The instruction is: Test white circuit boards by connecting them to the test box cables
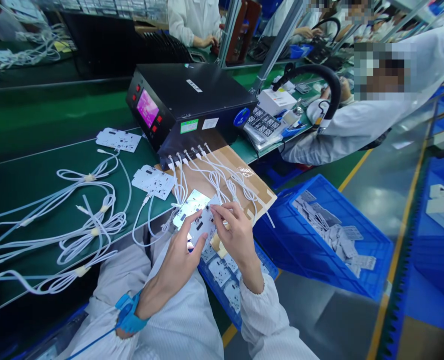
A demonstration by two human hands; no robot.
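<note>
Both of my hands hold one small white circuit board above the front edge of the green bench. My left hand grips its near edge with thumb and fingers, and a blue wrist strap sits on that wrist. My right hand pinches the board's right side from above. Another white board lies just behind, on a cardboard sheet. Several white cables run from a black tester box down to the boards.
Two more white boards lie on the green mat, with loose white cables to the left. A blue tray of boards rests under my hands. A blue crate of boards stands at right. A person in white works at far right.
</note>
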